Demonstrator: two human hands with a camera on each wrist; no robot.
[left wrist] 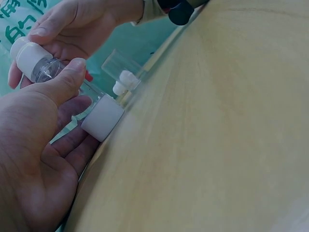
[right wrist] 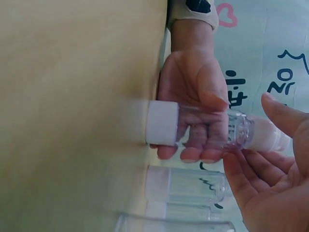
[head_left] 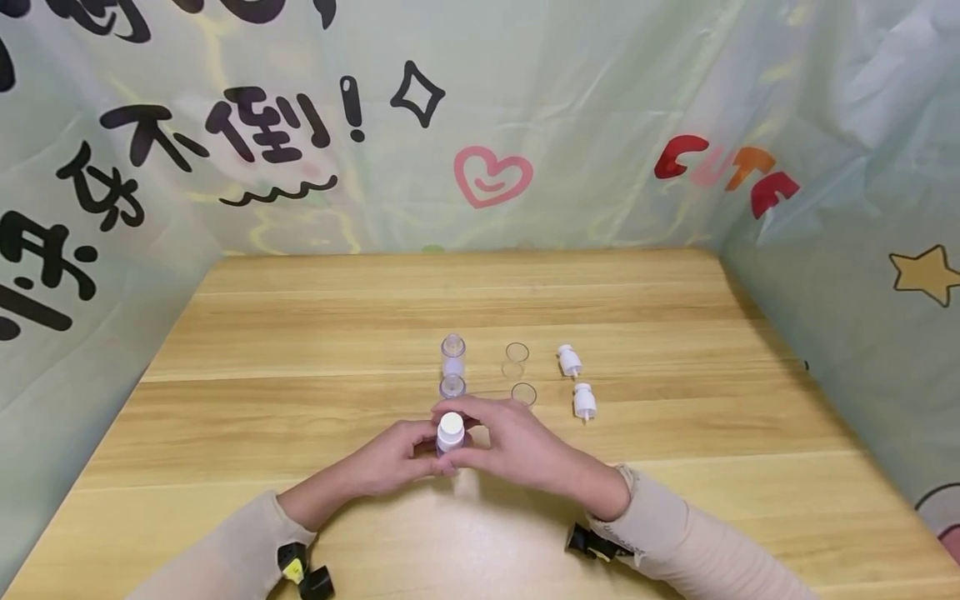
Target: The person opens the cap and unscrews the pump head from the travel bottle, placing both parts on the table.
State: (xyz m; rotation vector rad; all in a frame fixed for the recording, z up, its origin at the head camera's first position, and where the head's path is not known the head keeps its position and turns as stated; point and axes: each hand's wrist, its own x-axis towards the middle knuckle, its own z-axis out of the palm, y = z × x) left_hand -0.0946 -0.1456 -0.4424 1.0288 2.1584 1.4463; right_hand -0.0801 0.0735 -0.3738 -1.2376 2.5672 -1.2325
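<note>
Between both hands, low over the table, stands an upright clear bottle (right wrist: 198, 125) with a white base and a white pump top (head_left: 451, 425). My left hand (head_left: 390, 460) holds the bottle's body, the thumb on one side and the fingers along the other. The right hand (head_left: 510, 442) reaches around the pump top from the right. Its thumb (right wrist: 280, 111) stands apart from the pump in the right wrist view, while its fingers lie near the neck. Just behind the hands are two more clear bottles (head_left: 453, 358) with white bases.
Clear round covers (head_left: 523, 394) stand right of the bottles. Further right, two white pump tops (head_left: 584, 402) lie on the wooden table (head_left: 300, 333). A printed sheet (head_left: 570, 100) hangs around the table's back and sides.
</note>
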